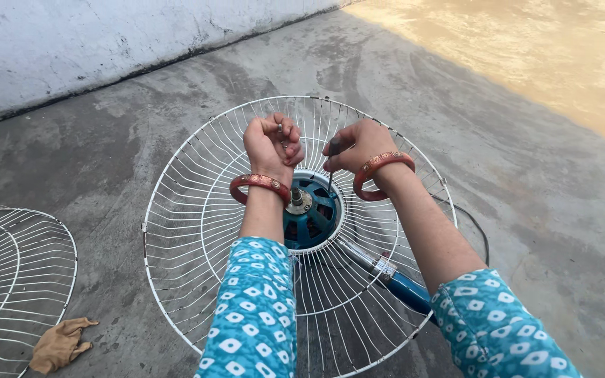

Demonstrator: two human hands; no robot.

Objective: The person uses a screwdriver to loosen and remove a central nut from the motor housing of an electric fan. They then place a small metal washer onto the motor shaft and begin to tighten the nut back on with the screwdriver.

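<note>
A white wire fan guard [197, 217] lies flat on the concrete floor, mounted around a blue fan motor [311, 213] with a metal shaft. My left hand [272, 142] is closed over the guard's far side, pinching a small metal part between its fingers. My right hand [363, 145] grips a dark-handled screwdriver [332, 155] held upright, its tip pointing down at the motor's rim. Both wrists wear red bangles. The fan's blue stand tube [404, 287] runs out under my right forearm.
A second white wire guard [15, 280] lies at the left edge, with a crumpled tan cloth [59, 344] beside it. A whitewashed wall [71, 49] runs along the back. A black cord [474, 224] curves right of the fan. Sandy ground [540, 49] lies at the upper right.
</note>
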